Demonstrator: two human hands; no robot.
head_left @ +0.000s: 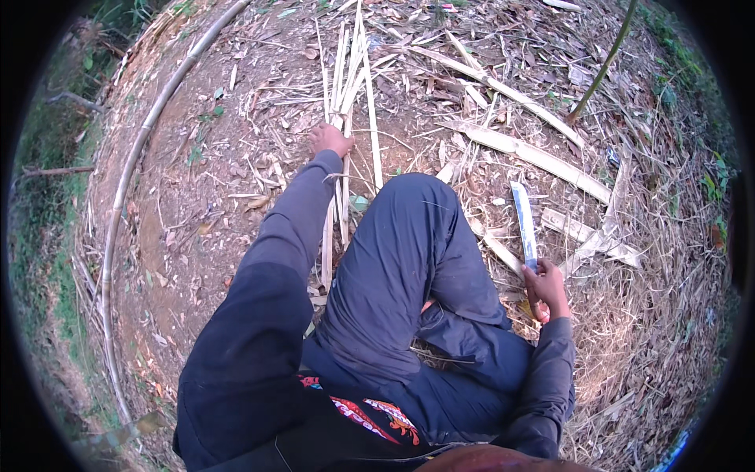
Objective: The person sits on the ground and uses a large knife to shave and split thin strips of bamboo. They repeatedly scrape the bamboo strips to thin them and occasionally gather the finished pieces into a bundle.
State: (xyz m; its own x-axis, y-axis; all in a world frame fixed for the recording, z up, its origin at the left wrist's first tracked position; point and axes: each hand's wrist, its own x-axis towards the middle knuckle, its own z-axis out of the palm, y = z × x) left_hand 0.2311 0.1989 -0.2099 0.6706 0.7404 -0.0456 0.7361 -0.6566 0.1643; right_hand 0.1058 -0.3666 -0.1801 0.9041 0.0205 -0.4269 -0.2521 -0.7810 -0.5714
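My left arm reaches forward to a loose bundle of pale split bamboo strips (344, 79) on the ground. My left hand (330, 139) is closed at the bundle's near part, its fingers curled and partly hidden. The strips run past it, back along my left side. On the right, my right hand (546, 287) is wrapped round the handle of a large knife (524, 224). Its long, light blade points forward, away from me, above the litter on the ground.
Wide split bamboo pieces (543, 161) lie to the front right, some crossing. A long bamboo pole (130, 169) curves along the left. At the upper right a thin green stem (605, 67) stands. My bent legs (401, 252) fill the middle, over dry leaves and shavings.
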